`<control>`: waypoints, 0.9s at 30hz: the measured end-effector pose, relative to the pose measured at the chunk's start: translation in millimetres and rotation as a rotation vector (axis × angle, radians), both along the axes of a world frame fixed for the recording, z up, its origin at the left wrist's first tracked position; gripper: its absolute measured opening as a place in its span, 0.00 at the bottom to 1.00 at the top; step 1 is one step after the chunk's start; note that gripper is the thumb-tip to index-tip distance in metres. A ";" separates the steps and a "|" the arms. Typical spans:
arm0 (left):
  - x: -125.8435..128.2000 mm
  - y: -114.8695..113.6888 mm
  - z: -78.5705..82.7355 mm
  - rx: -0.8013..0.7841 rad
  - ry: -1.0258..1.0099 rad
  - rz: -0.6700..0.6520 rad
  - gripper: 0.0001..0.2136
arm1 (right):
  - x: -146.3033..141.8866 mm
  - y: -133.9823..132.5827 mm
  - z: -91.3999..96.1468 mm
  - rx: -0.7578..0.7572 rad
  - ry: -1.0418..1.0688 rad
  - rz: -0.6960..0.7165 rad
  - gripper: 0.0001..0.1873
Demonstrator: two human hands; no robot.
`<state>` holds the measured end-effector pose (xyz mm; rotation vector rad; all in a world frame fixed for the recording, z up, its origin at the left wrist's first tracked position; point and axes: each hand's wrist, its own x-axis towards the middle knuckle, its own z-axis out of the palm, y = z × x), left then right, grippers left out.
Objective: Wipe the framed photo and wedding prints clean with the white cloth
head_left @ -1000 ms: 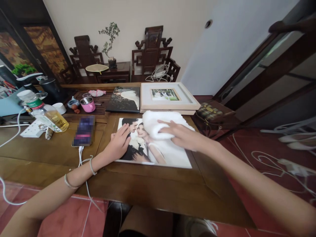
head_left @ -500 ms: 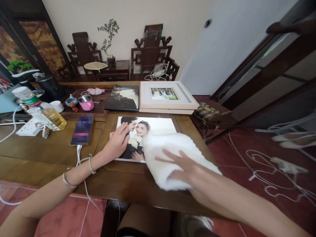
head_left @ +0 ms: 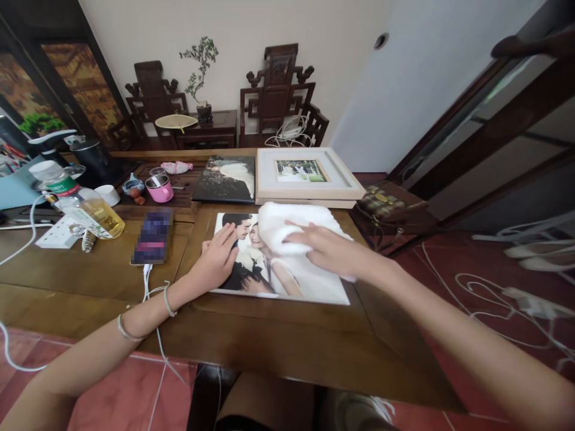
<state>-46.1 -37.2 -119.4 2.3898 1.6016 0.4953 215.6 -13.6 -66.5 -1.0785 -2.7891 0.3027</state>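
Note:
A wedding photo panel (head_left: 309,287) with a glossy surface lies flat on the wooden table (head_left: 278,341). My left hand (head_left: 218,260) rests on its left edge, fingers stretched out and pressed lightly down. Over the panel's upper right part is a fluffy white towel (head_left: 291,218), bunched up and covering part of the picture. My right hand (head_left: 332,248) grips the towel from above, its fingers partly sunk in the folds. The panel's upper right corner is hidden under the towel.
Behind the panel lie a dark photo panel (head_left: 224,179) and a pale framed picture (head_left: 339,185). To the left are a phone (head_left: 153,236) on a cable, a tilted bottle (head_left: 96,209), a white power strip (head_left: 57,232) and a pink cup (head_left: 160,190).
My right hand has pushed the towel away from me, up the panel, uncovering its lower right part. The left hand stays on the panel's left edge.

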 end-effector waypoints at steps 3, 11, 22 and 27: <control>-0.5 0.3 -0.2 -0.003 -0.012 -0.005 0.21 | 2.0 30.4 -3.6 0.029 0.060 0.033 0.31; -0.4 -0.5 -0.4 0.001 -0.039 0.015 0.21 | 10.5 -23.8 -9.6 0.018 0.015 -0.057 0.33; -0.2 -0.4 -1.7 0.034 -0.019 -0.005 0.21 | 19.7 -127.9 -1.0 -0.178 -0.005 0.080 0.28; -0.6 -0.1 1.6 0.000 0.006 -0.010 0.22 | 30.7 -68.3 -9.8 -0.073 0.039 -0.072 0.31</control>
